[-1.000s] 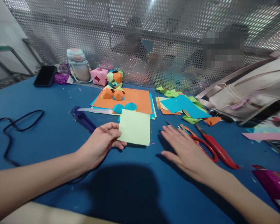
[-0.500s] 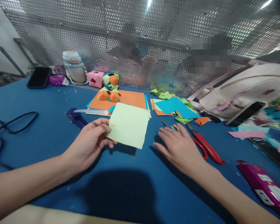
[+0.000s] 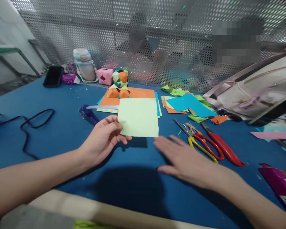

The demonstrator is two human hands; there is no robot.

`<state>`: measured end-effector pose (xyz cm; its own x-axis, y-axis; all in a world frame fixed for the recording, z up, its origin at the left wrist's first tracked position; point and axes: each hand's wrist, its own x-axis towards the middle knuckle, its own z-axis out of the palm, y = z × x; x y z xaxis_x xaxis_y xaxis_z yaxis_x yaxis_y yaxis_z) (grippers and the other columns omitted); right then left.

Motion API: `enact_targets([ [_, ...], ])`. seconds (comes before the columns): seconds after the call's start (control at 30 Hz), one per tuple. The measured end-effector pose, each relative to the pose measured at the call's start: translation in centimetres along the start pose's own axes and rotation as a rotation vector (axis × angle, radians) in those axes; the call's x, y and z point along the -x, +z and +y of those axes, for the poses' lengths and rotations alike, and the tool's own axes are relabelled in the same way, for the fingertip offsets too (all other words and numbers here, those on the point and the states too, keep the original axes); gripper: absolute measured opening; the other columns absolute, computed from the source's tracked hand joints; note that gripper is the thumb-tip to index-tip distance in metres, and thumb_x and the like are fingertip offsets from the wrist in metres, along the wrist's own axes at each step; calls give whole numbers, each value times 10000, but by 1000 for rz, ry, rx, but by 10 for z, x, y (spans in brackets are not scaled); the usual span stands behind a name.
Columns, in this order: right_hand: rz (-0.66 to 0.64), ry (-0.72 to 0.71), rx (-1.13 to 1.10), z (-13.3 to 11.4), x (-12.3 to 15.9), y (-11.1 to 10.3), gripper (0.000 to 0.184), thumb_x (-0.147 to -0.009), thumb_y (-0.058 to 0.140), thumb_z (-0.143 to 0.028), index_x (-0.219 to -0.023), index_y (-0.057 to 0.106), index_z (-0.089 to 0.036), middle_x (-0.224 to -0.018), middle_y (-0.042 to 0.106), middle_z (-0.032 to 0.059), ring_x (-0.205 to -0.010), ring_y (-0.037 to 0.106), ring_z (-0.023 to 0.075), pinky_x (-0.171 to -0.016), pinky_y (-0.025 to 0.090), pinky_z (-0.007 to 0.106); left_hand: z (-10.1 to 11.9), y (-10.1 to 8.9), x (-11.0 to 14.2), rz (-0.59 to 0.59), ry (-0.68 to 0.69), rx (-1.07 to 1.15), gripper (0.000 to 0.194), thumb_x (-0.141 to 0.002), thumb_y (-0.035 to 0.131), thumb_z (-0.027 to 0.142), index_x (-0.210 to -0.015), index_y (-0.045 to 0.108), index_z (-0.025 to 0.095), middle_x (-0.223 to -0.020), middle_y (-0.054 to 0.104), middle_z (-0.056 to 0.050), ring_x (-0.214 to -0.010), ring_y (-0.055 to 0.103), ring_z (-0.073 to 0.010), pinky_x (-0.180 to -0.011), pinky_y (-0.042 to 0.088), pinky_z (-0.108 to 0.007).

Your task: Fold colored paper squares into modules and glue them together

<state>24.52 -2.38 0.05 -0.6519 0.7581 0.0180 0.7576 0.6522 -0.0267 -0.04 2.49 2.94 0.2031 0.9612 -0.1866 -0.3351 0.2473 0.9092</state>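
Observation:
My left hand [image 3: 102,142] pinches the lower left corner of a pale green paper square [image 3: 138,117] and holds it just above the blue table [image 3: 62,133]. My right hand [image 3: 184,159] is open, fingers stretched flat and low over the table, its fingertips just below the square's right corner. Red-handled scissors [image 3: 205,143] lie right of that hand, apart from it.
Behind the square lie an orange sheet [image 3: 143,93] with folded paper balls [image 3: 119,92], loose coloured paper [image 3: 188,105], a blue tool [image 3: 89,115], a bottle [image 3: 84,65], a phone [image 3: 53,76] and a black cable [image 3: 30,124]. A backpack [image 3: 259,92] and a magenta box [image 3: 280,186] sit right. A mesh wall closes the back.
The green square has been lifted and turned more square to me. My right hand has slid left off the scissors toward the paper's lower right corner.

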Motion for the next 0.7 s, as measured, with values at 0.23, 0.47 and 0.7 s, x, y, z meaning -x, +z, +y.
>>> enact_targets([
  [0.23, 267, 239, 225, 10, 10, -9, 545, -902, 368, -475, -1206, 545, -58, -1319, 479, 219, -1279, 366, 339, -1041, 271, 540, 1, 2, 1, -7, -30, -1, 133, -680, 543, 48, -754, 495, 149, -659, 542, 31, -482, 624, -122, -404, 490, -185],
  [0.47, 231, 293, 21, 33, 0, 7, 528, -890, 370, -511, -1164, 581, -112, -1255, 552, 189, -1209, 468, 317, -1012, 310, 568, -18, 4, 4, -92, -227, -50, 123, -680, 544, 60, -735, 475, 145, -587, 557, 13, -490, 635, -146, -400, 481, -185],
  [0.7, 498, 572, -930, 14, -8, 6, 399, -862, 476, -430, -1196, 522, -218, -1176, 616, 128, -971, 638, 223, -742, 555, 379, -30, 1, 6, -193, -327, -164, 104, -698, 535, 91, -758, 474, 150, -585, 575, 5, -511, 629, -133, -448, 492, -193],
])
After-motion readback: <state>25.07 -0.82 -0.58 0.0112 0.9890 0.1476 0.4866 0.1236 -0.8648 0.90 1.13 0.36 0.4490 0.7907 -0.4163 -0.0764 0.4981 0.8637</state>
